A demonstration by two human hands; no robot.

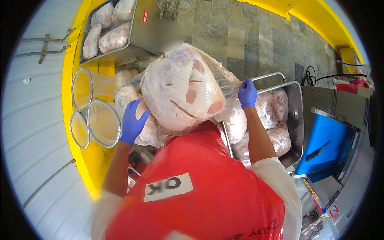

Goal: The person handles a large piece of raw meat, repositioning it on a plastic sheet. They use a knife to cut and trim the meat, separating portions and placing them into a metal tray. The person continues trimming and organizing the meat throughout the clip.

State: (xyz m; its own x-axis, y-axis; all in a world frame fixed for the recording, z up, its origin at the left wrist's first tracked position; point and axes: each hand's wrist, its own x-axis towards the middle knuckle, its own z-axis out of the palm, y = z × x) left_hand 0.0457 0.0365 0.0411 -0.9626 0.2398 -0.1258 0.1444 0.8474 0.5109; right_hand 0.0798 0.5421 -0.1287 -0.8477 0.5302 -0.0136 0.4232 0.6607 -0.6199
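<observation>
A large, pale, fatty cut of meat (176, 90) with several slits lies partly inside clear plastic wrap in front of me. My right hand (248, 94), in a blue glove, is closed on the edge of that plastic wrap (229, 86) and draws it out to the right. At the cut's left side is my left hand (133, 122), also gloved in blue. Its thumb stands apart from its stretched fingers, which rest by a smaller wrapped piece of meat (126, 96). What lies under the big cut is hidden.
Several metal hoops (104, 124) with clear bags stand at the left by a yellow ledge. A metal bin (138, 30) of wrapped meat is at the far left. Another metal bin (297, 120) stands right of me. Beyond it, a knife (318, 151) lies on a blue board (329, 138).
</observation>
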